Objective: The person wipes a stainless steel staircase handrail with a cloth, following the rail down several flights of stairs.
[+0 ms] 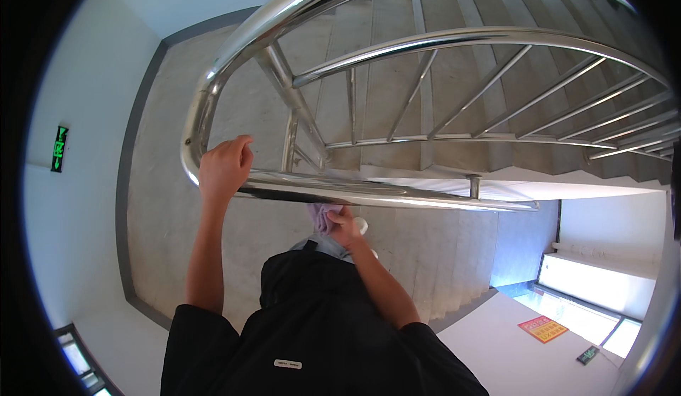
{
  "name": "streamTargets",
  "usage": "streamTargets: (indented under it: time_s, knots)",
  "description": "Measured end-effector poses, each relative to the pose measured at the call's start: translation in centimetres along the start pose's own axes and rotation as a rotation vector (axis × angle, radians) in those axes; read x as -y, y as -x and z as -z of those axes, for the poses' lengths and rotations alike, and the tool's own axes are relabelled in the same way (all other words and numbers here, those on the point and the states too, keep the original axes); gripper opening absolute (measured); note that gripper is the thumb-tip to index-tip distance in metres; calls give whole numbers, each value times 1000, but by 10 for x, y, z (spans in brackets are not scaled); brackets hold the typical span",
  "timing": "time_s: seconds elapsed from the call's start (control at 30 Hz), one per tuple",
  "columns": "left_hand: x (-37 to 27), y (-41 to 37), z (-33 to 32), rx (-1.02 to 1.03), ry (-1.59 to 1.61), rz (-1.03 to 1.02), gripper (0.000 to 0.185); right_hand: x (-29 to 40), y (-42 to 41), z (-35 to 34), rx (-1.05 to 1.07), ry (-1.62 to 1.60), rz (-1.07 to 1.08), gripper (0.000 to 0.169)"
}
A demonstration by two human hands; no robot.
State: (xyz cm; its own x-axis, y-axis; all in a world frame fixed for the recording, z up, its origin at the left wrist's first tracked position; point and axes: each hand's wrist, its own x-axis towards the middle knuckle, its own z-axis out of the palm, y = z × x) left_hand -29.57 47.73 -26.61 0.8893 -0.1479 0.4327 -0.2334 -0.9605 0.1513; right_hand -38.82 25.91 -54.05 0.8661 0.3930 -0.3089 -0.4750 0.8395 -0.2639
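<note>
A polished metal handrail [330,187] runs across in front of me and bends upward at its left end. My left hand [224,166] is curled at that bend, on or just over the rail; whether it grips the tube or is merely closed above it cannot be made out. Just below the straight rail, my right hand [346,228] holds a folded purple cloth [321,218]. The cloth's upper edge is hidden behind the rail. A second, higher rail [479,35] with slanting thin bars stands beyond.
Grey stairs [393,82] fill the upper right, behind the bars. More steps [441,257] lie at the lower right. A grey landing floor [170,209] spreads left. A green exit sign [59,149] hangs on the left wall; a red and yellow sign [543,329] is at the lower right.
</note>
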Motion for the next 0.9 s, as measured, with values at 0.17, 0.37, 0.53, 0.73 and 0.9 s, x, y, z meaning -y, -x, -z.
streamTargets:
  time_s: [0.17, 0.37, 0.53, 0.73, 0.9]
  knots:
    - [2, -1, -3, 17, -5, -15, 14, 11, 11, 2, -35, -189, 72, 43]
    - [2, -3, -3, 15, -13, -24, 15, 69, 54, 83, -43, -233, 357, 40]
    - [3, -1, -2, 35, -30, -18, 17, 127, 93, 93, -449, -50, 675, 43]
    - [4, 2, -6, 9, -40, -22, 21, 171, 90, 23, -548, 935, 616, 58]
    - [3, -3, -4, 6, -27, -63, 22, 144, 36, -27, -39, 1774, 737, 68]
